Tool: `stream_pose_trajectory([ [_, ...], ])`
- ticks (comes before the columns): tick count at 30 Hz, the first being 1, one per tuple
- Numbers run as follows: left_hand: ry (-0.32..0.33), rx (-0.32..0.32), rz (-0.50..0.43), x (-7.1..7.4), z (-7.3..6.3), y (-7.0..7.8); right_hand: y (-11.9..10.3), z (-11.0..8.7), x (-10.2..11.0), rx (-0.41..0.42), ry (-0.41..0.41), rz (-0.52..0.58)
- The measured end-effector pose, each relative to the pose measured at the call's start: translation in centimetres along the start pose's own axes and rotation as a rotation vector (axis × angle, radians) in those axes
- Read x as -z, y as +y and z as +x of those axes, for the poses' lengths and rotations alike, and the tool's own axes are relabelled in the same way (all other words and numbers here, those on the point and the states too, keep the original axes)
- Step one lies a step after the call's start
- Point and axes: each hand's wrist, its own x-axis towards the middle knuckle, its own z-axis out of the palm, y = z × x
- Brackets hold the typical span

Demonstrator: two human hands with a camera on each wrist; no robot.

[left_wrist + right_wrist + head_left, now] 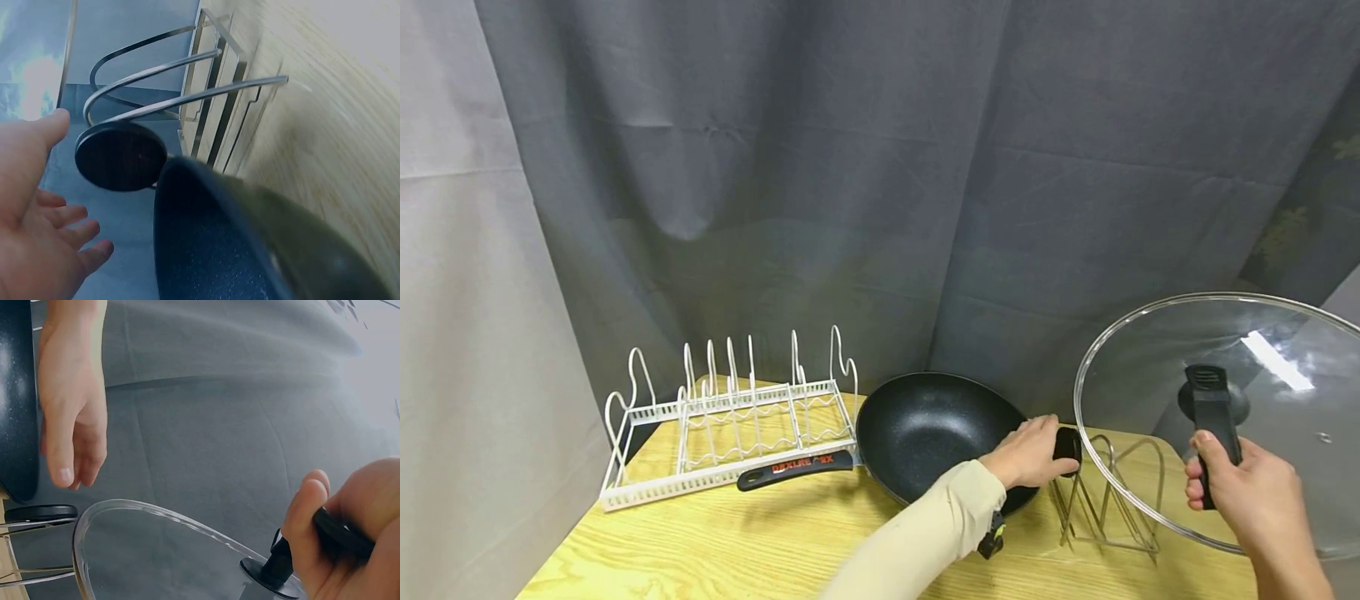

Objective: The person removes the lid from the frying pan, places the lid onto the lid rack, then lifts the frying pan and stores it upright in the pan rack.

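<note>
Glass lid over the tabletop's right edge looks hefty, breakable imo; right hand grips its handle, smart, left hand loosely spread

Lid: glossy glass, metal rim. Lid handle: matt plastic. Pan: smooth, speckled coating. Small rack: shiny metal wire. Tabletop: wood-grained. Curtain: matt cloth.

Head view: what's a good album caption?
Right hand gripping a glass lid by its handle, left hand near a wok.
</note>
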Motion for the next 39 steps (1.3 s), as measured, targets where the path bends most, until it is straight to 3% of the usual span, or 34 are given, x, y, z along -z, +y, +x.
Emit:
stream_pose_trajectory([
  [10, 0.011, -0.002, 0.062, -1.6, 0.8, 1.8, 0.1, -0.2, 0.8, -0.064, 0.064, -0.079],
  [16, 0.012, 0.029, 0.077, -2.1, 1.4, 1.9, 0.1, -0.3, 1.1, -0.079, 0.106, -0.133],
  [24, 0.037, 0.043, 0.074, -2.6, 1.7, 1.8, 0.0, -0.4, 1.4, -0.065, 0.096, -0.177],
  [31, 0.070, 0.022, 0.057, -2.6, 1.5, 1.4, -0.3, -0.1, 1.4, -0.045, 0.048, -0.330],
  [39, 0.072, -0.011, 0.128, -2.5, 1.4, 1.3, -0.3, 0.0, 1.5, -0.061, 0.021, -0.392],
])
